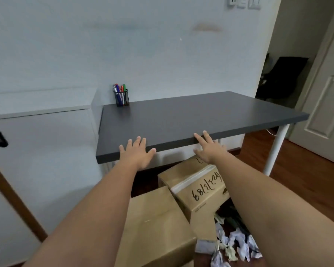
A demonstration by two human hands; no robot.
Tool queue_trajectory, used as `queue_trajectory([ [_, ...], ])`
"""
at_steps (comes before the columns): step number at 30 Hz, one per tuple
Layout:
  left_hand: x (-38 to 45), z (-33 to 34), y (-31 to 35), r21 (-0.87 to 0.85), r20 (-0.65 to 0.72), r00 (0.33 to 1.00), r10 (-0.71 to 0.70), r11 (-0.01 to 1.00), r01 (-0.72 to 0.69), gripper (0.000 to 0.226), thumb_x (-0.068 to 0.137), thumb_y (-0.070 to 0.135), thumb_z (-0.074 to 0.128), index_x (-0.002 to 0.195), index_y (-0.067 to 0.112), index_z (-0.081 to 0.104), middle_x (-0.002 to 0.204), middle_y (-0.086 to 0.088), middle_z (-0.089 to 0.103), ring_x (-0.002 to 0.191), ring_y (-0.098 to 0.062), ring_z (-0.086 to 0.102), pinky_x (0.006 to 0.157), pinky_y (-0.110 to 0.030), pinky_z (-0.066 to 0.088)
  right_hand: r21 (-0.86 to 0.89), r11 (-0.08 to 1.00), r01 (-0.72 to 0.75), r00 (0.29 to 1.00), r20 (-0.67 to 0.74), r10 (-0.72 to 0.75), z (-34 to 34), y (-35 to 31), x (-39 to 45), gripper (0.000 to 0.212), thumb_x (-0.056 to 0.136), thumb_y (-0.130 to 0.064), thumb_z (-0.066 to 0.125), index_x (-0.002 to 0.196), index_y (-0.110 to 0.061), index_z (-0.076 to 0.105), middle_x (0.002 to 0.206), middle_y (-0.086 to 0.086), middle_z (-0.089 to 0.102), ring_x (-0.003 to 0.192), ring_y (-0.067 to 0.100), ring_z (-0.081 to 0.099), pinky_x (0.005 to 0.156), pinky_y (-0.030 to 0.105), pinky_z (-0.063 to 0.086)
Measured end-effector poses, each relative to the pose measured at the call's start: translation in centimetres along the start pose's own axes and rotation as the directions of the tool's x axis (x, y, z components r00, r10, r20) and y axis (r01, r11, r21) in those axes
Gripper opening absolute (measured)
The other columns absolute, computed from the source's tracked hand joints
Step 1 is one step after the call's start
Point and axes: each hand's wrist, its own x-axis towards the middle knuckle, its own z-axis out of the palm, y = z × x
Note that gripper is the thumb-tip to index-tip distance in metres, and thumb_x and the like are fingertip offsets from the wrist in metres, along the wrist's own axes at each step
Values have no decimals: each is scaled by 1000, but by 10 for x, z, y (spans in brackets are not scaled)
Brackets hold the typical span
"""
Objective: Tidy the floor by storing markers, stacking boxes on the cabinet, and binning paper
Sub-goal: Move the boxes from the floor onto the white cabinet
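Grey desk top [191, 116]: both hands meet its near edge with straight, spread fingers, gripping nothing. Left hand [137, 154] lies palm-down, fingertips over the edge. Right hand [208, 148] reaches the edge further right, fingertips touching it. Both forearms extend forward from the bottom of the view. Markers [120, 89] stand upright in a black mesh holder [121, 99] at the desk's far left corner. Two cardboard boxes [156, 226] sit on the floor below; crumpled paper [237, 245] lies just beside them. White cabinet [41, 105] stands left of the desk.
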Motion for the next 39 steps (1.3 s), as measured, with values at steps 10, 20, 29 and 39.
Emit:
queue_trajectory([
  [10,-142,92,-5,-85,128,987,-95,991,106,68,103,46,34,159,21,7,167,5,-5,153,-27,-6,121,-56,4,100,992,-81,958,282,50,81,56,-108,69,96,-45,47,155,-27,17,162,14,8,148,34,13,119,47,18],
  [20,-234,147,-51,-45,294,919,-263,957,288,64,103,48,29,159,24,9,167,3,-3,153,-29,-4,120,-56,1,57,998,-1,899,437,-24,129,36,-155,66,97,-42,43,155,-23,19,162,12,14,147,33,15,118,44,19],
  [29,-233,157,-4,-126,252,958,-135,977,170,60,104,44,31,159,26,15,167,4,2,153,-26,-2,121,-53,3,-24,994,-104,907,407,105,112,74,-187,69,94,-44,48,154,-26,19,161,14,15,145,39,17,118,44,20],
  [39,-257,173,8,-132,255,946,-199,962,238,60,103,51,30,158,30,17,167,2,-2,153,-30,-4,121,-55,1,-14,999,-41,904,425,43,115,77,-216,62,100,-42,40,155,-20,19,161,14,16,147,33,15,117,38,18],
])
